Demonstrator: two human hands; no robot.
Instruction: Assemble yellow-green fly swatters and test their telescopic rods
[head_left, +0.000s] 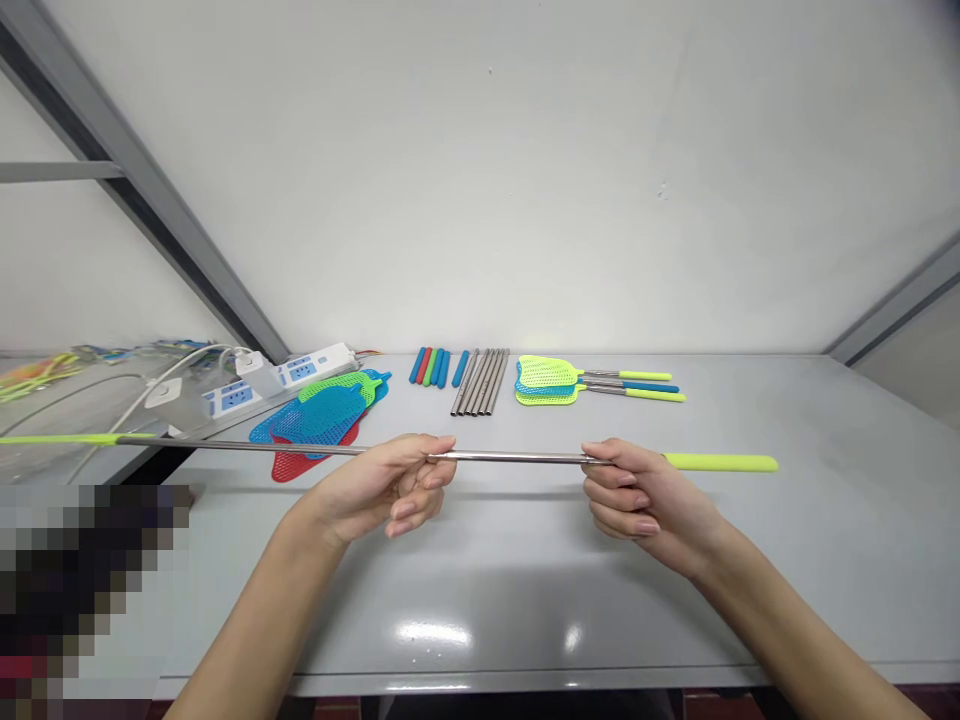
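Note:
A fly swatter [517, 457] with a long metal telescopic rod is held level above the table. My left hand [397, 488] pinches the rod left of centre between thumb and fingers. My right hand [637, 500] is closed round the rod just short of the yellow-green handle [724, 462]. The rod's far left end joins a yellow-green plastic neck [60, 440], and the swatter's head is out of view. Behind my left hand lie loose swatter heads [315, 415] in blue, green and red. Several metal rods [480, 382] lie side by side beyond the gap between my hands.
Coloured handle grips [431, 367] lie left of the rods. Assembled fly swatters [551, 380] are stacked to their right. A power strip [232, 398] with plugs and white cables stands at the left, near plastic bags [45, 385]. Grey metal posts [161, 190] flank the table [525, 600].

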